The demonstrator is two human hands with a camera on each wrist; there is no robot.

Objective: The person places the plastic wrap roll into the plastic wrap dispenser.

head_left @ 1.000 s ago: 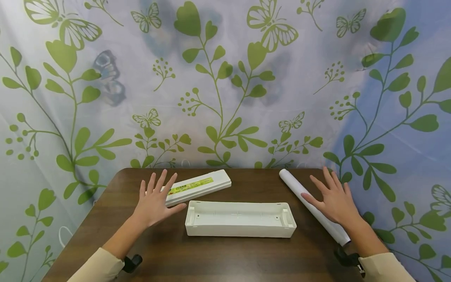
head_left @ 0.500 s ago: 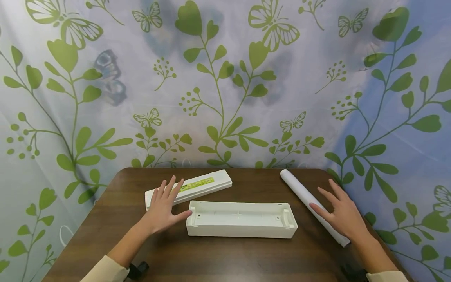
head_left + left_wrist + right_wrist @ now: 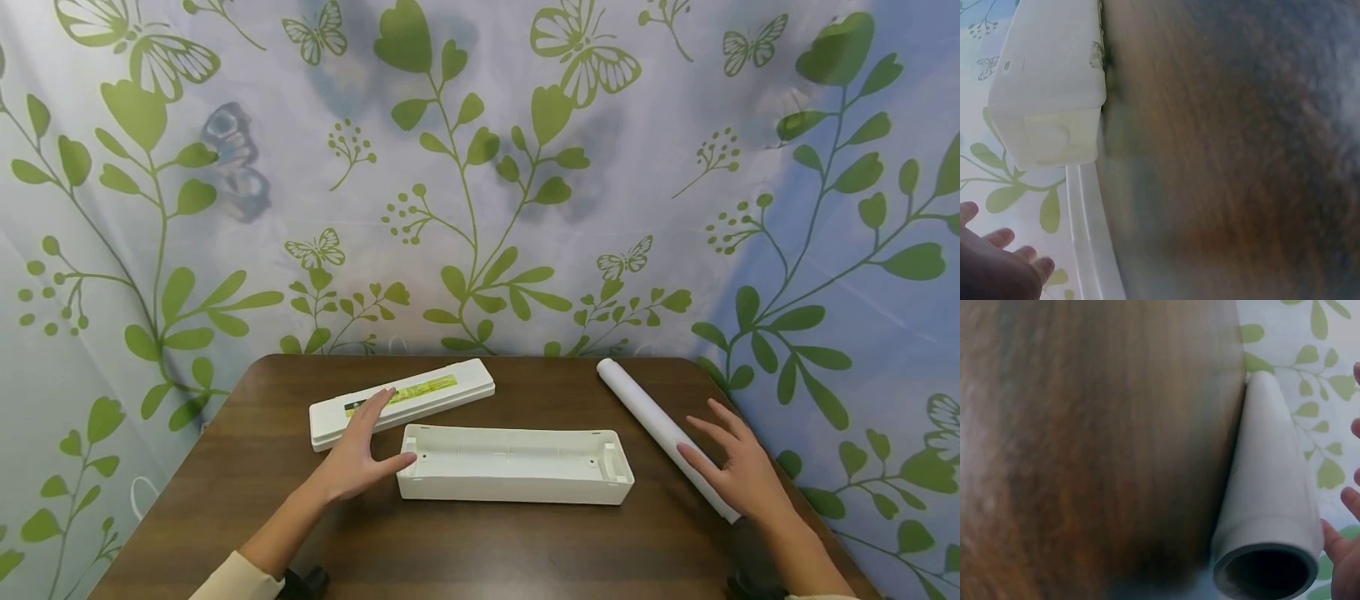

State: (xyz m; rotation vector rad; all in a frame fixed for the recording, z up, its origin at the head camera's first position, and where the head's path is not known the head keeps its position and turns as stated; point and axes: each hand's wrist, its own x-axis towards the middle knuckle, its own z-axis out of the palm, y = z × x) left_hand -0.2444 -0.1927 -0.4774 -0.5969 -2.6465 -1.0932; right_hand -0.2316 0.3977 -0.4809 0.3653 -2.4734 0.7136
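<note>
A long white open-topped plastic box (image 3: 510, 490) lies crosswise on the brown table. Its flat white lid (image 3: 468, 379), bearing a yellow-green label, rests at an angle behind it. My left hand (image 3: 348, 467) is spread at the box's left end, with the thumb overlapping that end and the fingers in front of the lid in the head view. To the right lies a white roll (image 3: 652, 417), slanting toward me; the right wrist view shows its hollow end. Close beside the roll, my right hand (image 3: 742, 475) has its fingers spread and loosely bent, with nothing held.
The wooden table (image 3: 517, 550) ends at a cloth backdrop (image 3: 480, 183) printed with green leaves and butterflies. Cream sleeves and dark wrist mounts (image 3: 303, 583) show at the lower edge.
My left hand has shifted right and toward me, its thumb now at the box's left end. My right hand has come lower and slightly right, beside the roll. Box, lid and roll stay put.
</note>
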